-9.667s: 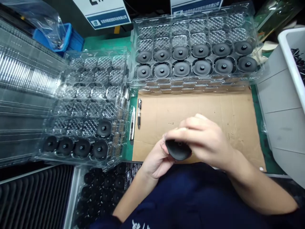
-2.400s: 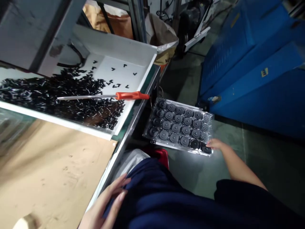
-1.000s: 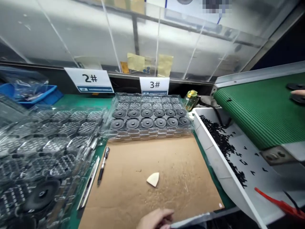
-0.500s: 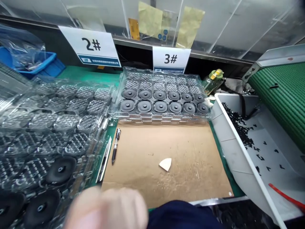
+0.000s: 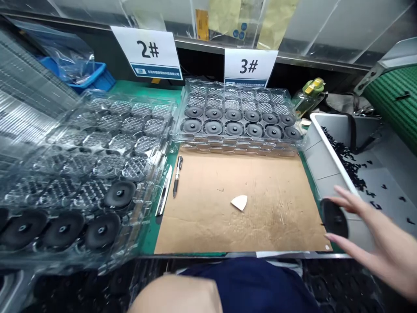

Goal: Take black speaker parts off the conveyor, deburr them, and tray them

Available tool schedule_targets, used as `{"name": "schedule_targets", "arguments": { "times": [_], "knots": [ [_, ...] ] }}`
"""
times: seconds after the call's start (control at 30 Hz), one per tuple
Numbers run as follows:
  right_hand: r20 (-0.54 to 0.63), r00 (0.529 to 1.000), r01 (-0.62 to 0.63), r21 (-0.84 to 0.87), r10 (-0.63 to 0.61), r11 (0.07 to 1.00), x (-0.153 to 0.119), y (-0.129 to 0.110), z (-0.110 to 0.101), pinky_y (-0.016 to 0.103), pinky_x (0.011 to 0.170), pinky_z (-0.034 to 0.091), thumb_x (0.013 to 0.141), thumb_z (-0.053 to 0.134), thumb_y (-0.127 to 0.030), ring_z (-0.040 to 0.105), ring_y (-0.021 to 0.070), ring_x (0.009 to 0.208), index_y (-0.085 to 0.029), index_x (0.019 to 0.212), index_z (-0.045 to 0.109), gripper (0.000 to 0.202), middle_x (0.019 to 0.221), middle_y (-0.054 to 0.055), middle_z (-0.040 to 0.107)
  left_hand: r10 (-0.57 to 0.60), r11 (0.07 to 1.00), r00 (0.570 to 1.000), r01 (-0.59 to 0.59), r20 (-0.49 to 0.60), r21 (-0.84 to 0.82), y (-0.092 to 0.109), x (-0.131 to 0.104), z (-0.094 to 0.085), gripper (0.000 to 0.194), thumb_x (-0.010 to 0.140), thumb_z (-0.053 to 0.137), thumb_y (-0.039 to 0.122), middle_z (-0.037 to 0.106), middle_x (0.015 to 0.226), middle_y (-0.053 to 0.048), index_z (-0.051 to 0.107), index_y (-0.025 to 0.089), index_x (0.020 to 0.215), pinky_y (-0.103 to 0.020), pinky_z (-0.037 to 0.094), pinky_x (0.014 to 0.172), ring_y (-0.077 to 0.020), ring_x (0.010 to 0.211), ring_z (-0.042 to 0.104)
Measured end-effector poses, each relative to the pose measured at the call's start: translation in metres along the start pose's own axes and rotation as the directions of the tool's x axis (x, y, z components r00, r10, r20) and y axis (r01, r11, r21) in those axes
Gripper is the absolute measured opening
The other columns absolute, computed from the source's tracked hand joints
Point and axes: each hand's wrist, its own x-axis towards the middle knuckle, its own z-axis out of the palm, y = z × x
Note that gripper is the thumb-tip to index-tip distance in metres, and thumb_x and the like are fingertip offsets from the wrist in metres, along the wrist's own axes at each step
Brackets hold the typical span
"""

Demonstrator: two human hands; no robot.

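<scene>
My right hand (image 5: 381,243) holds a round black disc (image 5: 335,219) on edge between thumb and fingers, above the cardboard's right edge and beside the white bin. A blurred patch of bare skin at the bottom edge, left of the dark blue clothing, may be part of my left hand; no fingers show there. On the left, a clear plastic tray (image 5: 109,164) bears several black discs (image 5: 101,230) in its near pockets, while farther pockets are bare. Another clear tray (image 5: 241,144) at the back carries two rows of black discs (image 5: 234,128).
A cardboard sheet (image 5: 202,226) bears an off-white wedge-shaped piece (image 5: 239,202) and a pen (image 5: 177,176). A cutter knife (image 5: 163,191) lies left of it. The white bin (image 5: 329,148) holds small black bits. Beyond stand a bottle (image 5: 308,98), a blue bin (image 5: 97,78) and a green belt (image 5: 395,98).
My right hand has come into view at the right with a black disc. The blurred hand at lower left has left that spot. The view has shifted, moving the scene rightward and up.
</scene>
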Motion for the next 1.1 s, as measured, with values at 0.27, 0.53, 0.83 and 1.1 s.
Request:
{"name": "schedule_targets", "arguments": {
  "times": [0.27,0.53,0.83,1.1],
  "knots": [
    [0.273,0.923,0.127,0.449,-0.271,0.885,-0.014,-0.074,0.076,0.04,0.093,0.048,0.081,0.061,-0.042,0.052,0.0243,0.116,-0.03,0.145,0.016,0.079,0.127,0.009,0.053,-0.238,0.916,0.77,-0.025,-0.591,-0.401,-0.064,0.026,0.03,0.057,0.075,0.071,0.035,0.049,0.13,-0.009,0.046,0.03,0.126,-0.035,0.043,0.095,-0.023,0.113,0.053],
    [0.173,0.893,0.223,0.633,-0.416,0.741,0.01,-0.109,0.09,0.039,0.097,0.042,0.077,0.062,-0.054,0.049,0.0216,0.116,-0.028,0.144,0.016,0.085,0.13,0.008,0.051,-0.237,0.791,0.719,-0.248,-0.654,-0.559,-0.067,0.038,0.043,0.064,0.069,0.077,0.034,0.048,0.136,-0.01,0.051,0.025,0.126,-0.037,0.038,0.103,-0.0285,0.124,0.046],
    [0.17,0.973,0.091,0.326,-0.153,0.941,0.048,-0.091,0.153,0.05,0.098,0.037,0.086,0.055,-0.038,0.039,0.0314,0.118,-0.021,0.124,0.054,0.042,0.131,0.013,0.045,-0.303,0.643,0.597,-0.447,-0.742,-0.622,-0.072,0.027,0.02,0.055,0.083,0.061,0.036,0.048,0.136,-0.01,0.036,0.033,0.133,-0.044,0.039,0.103,-0.0294,0.12,0.051],
    [0.264,0.963,-0.079,0.473,-0.056,0.878,0.068,-0.098,0.164,0.034,0.073,0.046,0.092,0.044,-0.031,0.055,0.0199,0.08,-0.018,0.104,0.06,0.025,0.087,0.007,0.059,-0.321,0.644,0.486,-0.518,-0.813,-0.564,-0.088,0.044,-0.002,0.056,0.081,0.063,0.04,0.047,0.137,-0.012,0.039,0.027,0.13,-0.044,0.032,0.109,-0.0287,0.122,0.049]
  ]
}}
